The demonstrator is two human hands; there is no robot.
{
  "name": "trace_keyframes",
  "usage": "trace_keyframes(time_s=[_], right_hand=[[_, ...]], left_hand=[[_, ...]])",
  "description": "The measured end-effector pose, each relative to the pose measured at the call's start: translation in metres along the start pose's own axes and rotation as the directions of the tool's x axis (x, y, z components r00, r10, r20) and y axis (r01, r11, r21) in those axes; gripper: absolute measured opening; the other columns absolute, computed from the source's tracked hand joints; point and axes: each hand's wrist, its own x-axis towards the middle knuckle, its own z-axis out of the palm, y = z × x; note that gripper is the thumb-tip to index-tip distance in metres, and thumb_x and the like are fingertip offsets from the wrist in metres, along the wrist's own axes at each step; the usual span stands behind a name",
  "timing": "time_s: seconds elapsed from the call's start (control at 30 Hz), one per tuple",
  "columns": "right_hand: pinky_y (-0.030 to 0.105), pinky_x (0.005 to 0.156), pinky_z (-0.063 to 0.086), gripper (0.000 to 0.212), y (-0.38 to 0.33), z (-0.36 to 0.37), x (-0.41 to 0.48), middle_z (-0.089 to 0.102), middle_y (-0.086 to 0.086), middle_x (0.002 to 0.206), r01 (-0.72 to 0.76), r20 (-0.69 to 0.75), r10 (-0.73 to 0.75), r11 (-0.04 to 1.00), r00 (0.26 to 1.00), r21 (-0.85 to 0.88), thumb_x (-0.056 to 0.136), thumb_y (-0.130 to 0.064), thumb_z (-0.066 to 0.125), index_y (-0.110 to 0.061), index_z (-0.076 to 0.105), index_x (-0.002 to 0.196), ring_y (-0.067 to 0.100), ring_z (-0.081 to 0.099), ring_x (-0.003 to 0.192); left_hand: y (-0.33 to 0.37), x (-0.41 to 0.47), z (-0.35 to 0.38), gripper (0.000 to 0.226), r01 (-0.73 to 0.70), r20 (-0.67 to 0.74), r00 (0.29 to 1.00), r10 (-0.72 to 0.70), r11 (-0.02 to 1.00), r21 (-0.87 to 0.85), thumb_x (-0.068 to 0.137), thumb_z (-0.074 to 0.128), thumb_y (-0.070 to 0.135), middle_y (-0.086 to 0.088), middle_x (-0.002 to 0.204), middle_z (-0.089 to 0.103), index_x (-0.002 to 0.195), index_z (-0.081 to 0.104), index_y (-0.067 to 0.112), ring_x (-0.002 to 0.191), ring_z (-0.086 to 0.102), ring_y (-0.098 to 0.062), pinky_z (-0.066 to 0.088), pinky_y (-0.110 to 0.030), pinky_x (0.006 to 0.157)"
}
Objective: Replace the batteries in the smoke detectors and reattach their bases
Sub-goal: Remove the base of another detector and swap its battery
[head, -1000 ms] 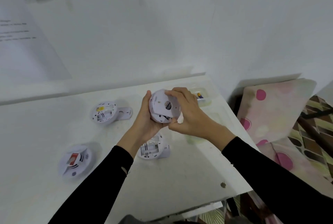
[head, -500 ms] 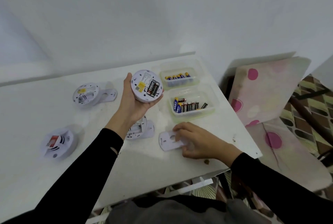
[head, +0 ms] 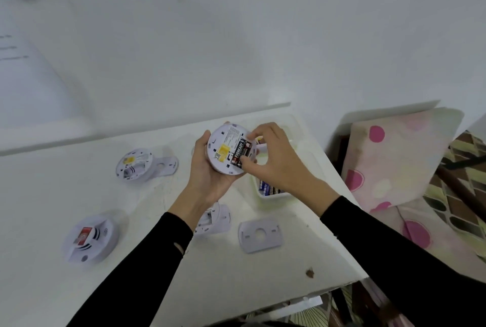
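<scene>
White table (head: 223, 287) against white wall (head: 236, 50), spotted cushion (head: 394, 158) right. Left hand (head: 207, 176) grips detector (head: 223, 142); right hand (head: 276, 161) pinches its battery (head: 240, 153), partly hiding tub (head: 271, 198).

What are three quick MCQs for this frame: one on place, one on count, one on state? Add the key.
1. Where is the loose base plate?
A) on the floor
B) flat on the table, nearer the person than the battery box
C) clipped to a detector

2. How many detectors lie unheld on the table?
A) one
B) five
C) three

3. State of the held detector?
A) back open, black batteries in it
B) base attached
C) compartment empty

Key:
1. B: it lies alone beside the right forearm.
2. C: the back-left detector, the front-left detector and the middle detector under the left forearm.
3. A: the left hand holds it back-up while the right hand pinches one of the batteries.
</scene>
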Motion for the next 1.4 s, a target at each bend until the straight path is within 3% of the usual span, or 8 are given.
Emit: trace_keyframes(time_s=[0.13,0.33,0.7,0.83,0.97,1.1,1.3,1.4], right_hand=[[0.01,0.069,0.037,0.012,-0.007,0.005,0.015,0.049,-0.004,0.097,-0.059,-0.023,0.061,0.995,0.998,0.084,0.082,-0.013,0.06,-0.015,0.054,0.093,0.0,0.05,0.081],[0.011,0.062,0.034,0.017,-0.008,0.011,0.04,0.046,0.002,0.093,-0.095,-0.082,0.095,0.995,0.992,0.007,0.085,0.007,0.043,-0.003,0.055,0.089,0.008,0.043,0.071],[0.012,0.059,0.039,0.015,-0.005,0.002,0.05,0.056,-0.007,0.078,-0.114,0.04,0.107,0.966,0.993,0.234,0.091,-0.019,0.061,-0.015,0.049,0.085,0.001,0.049,0.066],[0.025,0.065,0.049,0.012,0.019,-0.013,0.073,0.064,-0.011,0.074,-0.236,-0.147,0.332,0.861,0.932,0.451,0.091,-0.017,0.064,-0.017,0.052,0.086,0.007,0.06,0.069],[0.023,0.062,0.046,0.009,0.075,-0.014,0.084,0.06,-0.003,0.085,-0.444,-0.099,0.477,0.863,0.873,0.24,0.09,-0.009,0.061,-0.012,0.055,0.096,0.016,0.06,0.075],[0.023,0.073,0.042,0.008,0.11,-0.004,0.086,0.066,0.01,0.098,-0.467,-0.034,0.466,0.884,0.884,-0.03,0.086,-0.005,0.063,-0.006,0.063,0.094,0.022,0.062,0.09],[0.015,0.063,0.042,0.011,0.113,0.005,0.092,0.071,0.01,0.102,-0.455,0.109,0.469,0.881,0.877,-0.128,0.085,-0.012,0.069,-0.008,0.073,0.094,0.017,0.062,0.087],[0.018,0.081,0.042,0.019,0.113,0.006,0.093,0.07,0.009,0.113,-0.461,0.152,0.479,0.877,0.865,-0.137,0.089,-0.013,0.064,-0.008,0.072,0.105,0.019,0.064,0.103]], left_hand=[[0.008,0.003,0.005,0.046,-0.068,0.0,0.998,0.068,0.997,-0.048,0.097,0.04,0.052,-0.015,0.128,0.063,0.129,0.058,0.025,0.117,0.057,-0.033,0.05,-0.046,0.095],[0.013,0.013,0.019,0.044,-0.146,-0.052,0.988,0.148,0.988,0.042,0.096,0.04,0.054,-0.009,0.112,0.072,0.12,0.064,0.026,0.099,0.069,-0.024,0.057,-0.041,0.084],[0.017,0.03,0.01,0.049,-0.136,-0.092,0.987,0.133,0.99,-0.032,0.1,0.036,0.053,-0.016,0.121,0.066,0.123,0.062,0.019,0.117,0.059,-0.031,0.05,-0.046,0.098],[0.02,0.032,0.002,0.053,-0.113,-0.111,0.989,0.102,0.989,-0.093,0.098,0.041,0.055,-0.018,0.133,0.061,0.131,0.059,0.018,0.124,0.055,-0.038,0.055,-0.046,0.092],[0.022,0.032,-0.004,0.059,-0.102,-0.128,0.988,0.084,0.984,-0.146,0.097,0.043,0.056,-0.019,0.139,0.058,0.139,0.055,0.016,0.133,0.049,-0.04,0.052,-0.049,0.095],[0.024,0.035,-0.003,0.058,-0.094,-0.128,0.989,0.075,0.984,-0.15,0.097,0.044,0.056,-0.019,0.137,0.059,0.137,0.057,0.016,0.131,0.051,-0.04,0.053,-0.049,0.094],[0.023,0.037,0.003,0.058,-0.079,-0.12,0.991,0.06,0.984,-0.157,0.096,0.045,0.055,-0.02,0.135,0.06,0.136,0.057,0.015,0.128,0.053,-0.042,0.057,-0.048,0.088],[0.023,0.037,0.004,0.055,-0.081,-0.117,0.991,0.063,0.984,-0.159,0.096,0.045,0.055,-0.02,0.135,0.061,0.132,0.06,0.015,0.125,0.055,-0.041,0.057,-0.048,0.088]])
